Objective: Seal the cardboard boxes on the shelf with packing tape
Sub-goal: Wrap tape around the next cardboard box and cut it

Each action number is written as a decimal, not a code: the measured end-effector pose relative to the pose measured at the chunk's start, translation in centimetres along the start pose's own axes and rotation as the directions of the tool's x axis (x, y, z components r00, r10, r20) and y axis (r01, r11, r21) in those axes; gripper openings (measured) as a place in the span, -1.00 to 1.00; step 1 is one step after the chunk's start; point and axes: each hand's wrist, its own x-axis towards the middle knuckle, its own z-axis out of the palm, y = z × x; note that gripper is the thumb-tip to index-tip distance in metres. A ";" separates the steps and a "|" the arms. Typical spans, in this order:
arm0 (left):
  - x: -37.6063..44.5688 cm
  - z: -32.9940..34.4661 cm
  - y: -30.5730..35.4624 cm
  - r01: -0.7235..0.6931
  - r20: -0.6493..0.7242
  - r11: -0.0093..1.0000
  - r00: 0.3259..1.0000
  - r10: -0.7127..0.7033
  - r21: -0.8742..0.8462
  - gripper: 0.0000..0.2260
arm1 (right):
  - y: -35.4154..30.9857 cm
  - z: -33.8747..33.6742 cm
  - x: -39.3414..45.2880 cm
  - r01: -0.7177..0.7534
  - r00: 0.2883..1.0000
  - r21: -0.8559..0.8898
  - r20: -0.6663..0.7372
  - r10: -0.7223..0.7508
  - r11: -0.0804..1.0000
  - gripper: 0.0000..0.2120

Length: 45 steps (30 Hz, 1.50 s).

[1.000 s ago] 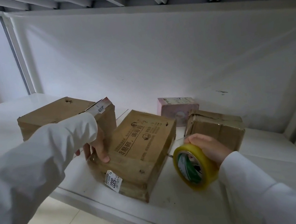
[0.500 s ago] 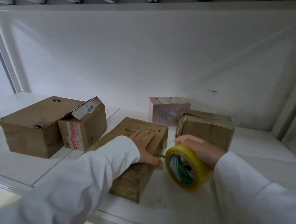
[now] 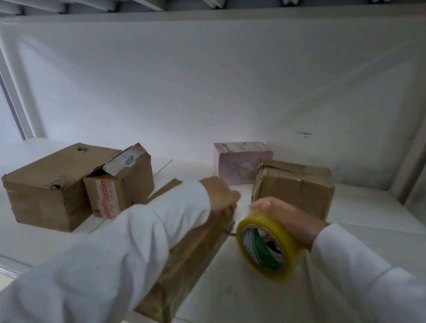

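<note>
Curled round the yellow tape roll [image 3: 270,249], the right hand [image 3: 286,216] holds it on edge at about 5 o'clock, just beside the flat box [image 3: 183,265]. At centre the left hand [image 3: 221,197] rests on that box's far end; whether its fingers pinch the tape's free end I cannot tell. Best to pull the strip taut and press it flat along the seam. A red-printed label marks the small box [image 3: 120,186] at 10 o'clock; its writing is unreadable.
</note>
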 end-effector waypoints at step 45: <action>-0.7 -0.5 -1.3 -0.278 -0.148 0.622 0.826 0.543 0.732 -0.65 | -3.3 -3.2 -1.8 -0.037 0.993 -0.260 0.100 0.065 0.965 -0.71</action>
